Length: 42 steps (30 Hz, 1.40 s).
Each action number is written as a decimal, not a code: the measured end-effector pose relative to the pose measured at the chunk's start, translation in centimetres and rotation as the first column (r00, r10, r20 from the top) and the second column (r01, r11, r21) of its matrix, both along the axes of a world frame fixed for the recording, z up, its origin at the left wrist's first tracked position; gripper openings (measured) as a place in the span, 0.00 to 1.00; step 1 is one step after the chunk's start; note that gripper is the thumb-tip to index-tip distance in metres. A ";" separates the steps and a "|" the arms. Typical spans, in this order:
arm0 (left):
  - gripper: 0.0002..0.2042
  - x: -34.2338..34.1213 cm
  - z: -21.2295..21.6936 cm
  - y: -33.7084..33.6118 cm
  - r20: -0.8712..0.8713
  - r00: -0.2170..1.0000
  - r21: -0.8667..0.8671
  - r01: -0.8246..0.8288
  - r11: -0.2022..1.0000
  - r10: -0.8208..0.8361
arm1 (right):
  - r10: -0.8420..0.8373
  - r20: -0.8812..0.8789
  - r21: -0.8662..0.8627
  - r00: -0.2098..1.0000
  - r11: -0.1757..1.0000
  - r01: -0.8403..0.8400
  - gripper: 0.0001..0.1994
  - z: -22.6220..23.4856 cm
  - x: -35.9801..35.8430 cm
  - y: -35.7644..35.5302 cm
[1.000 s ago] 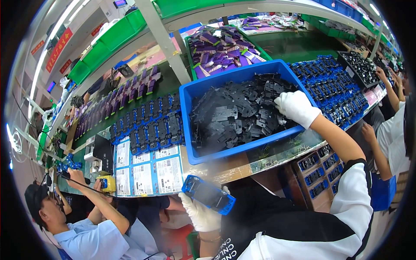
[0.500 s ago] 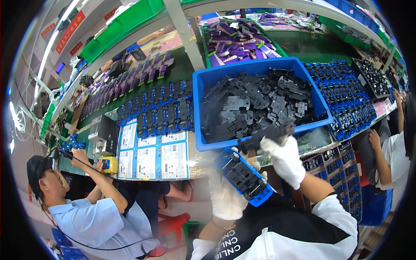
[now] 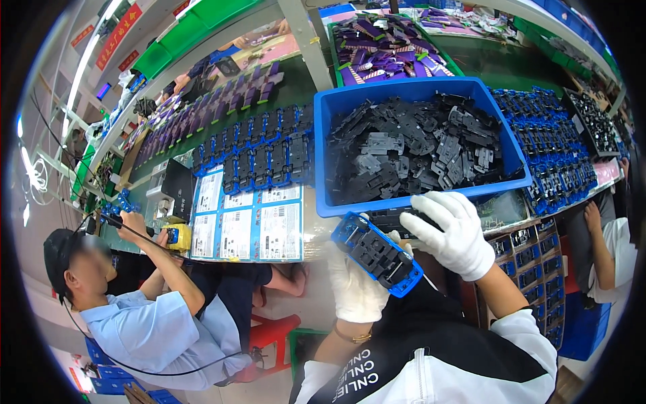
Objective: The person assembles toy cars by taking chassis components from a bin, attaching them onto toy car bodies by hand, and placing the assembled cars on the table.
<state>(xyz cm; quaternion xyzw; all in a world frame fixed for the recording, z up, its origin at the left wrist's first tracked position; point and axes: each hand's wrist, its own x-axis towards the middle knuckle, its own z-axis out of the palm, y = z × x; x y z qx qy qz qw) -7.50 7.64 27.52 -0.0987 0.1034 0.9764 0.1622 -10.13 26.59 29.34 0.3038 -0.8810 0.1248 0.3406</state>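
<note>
A blue toy car lies underside up in my white-gloved left hand, its black chassis facing me. My fingers close around its far side. My right hand, also gloved in white, hovers beside the car with fingers spread and nothing seen in them. Beyond both hands stands a large blue bin heaped with black plastic chassis plates. Between the bin's near rim and the car, a dark part shows partly, its kind unclear.
Rows of blue-and-black toy cars stand left of the bin, more on its right. Printed sheets lie at the table's left. A divided carton of cars sits at right. A co-worker sits at left.
My right hand has let go of a black chassis plate it held over the bin's near rim; its fingers have spread. The left hand still holds the car. The view has shifted slightly.
</note>
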 end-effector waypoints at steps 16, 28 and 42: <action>0.36 -0.8 -1.8 2.5 -0.188 0.954 -0.242 -0.277 0.930 0.235 | -0.088 0.221 -0.377 0.971 0.911 0.168 0.23 1.2 4.8 -3.7; 0.36 -0.1 -4.1 3.3 -0.276 0.940 -0.079 -0.230 0.970 0.200 | -0.222 0.168 -0.251 0.961 0.933 0.259 0.26 -0.8 3.8 -6.2; 0.25 -1.5 -2.6 3.1 -0.260 0.921 -0.274 -0.357 0.893 0.289 | 0.771 0.414 -0.874 0.484 0.187 0.449 0.27 -3.2 4.1 -3.7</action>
